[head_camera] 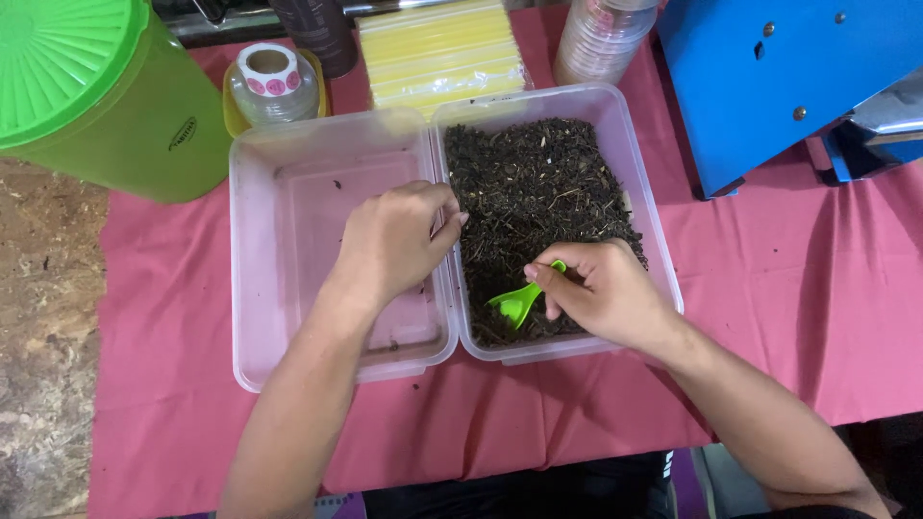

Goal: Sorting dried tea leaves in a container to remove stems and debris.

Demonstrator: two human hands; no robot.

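**A:** What are the hands doing?

**B:** The right hand (601, 293) has its fingers curled tight around the handle of a small green scoop (524, 300), thumb pressed on top. The scoop's bowl rests in dark, crumbly dried leaves (538, 192) that fill a clear plastic tub (663, 259). The left hand (394, 240) hangs loosely over the shared edge between that tub and a second, nearly bare clear tub (260, 288) on its left; its fingers are bent and close together, tips at the rim. I cannot tell whether they pinch anything.

**A:** What packages sit nearby?

**B:** Behind the tubs: a roll of round pink stickers (269, 75) on a small jar, a wrapped bundle of pale yellow straws (442, 53), and a stack of clear plastic lids (601, 38). At far left stands a large lime-green container with a ribbed lid (87, 86). At far right, a blue metal machine (779, 77).

**A:** And the surface?

**B:** A pink cloth (769, 288) covers the table; rough brownish ground (43, 336) shows at left.
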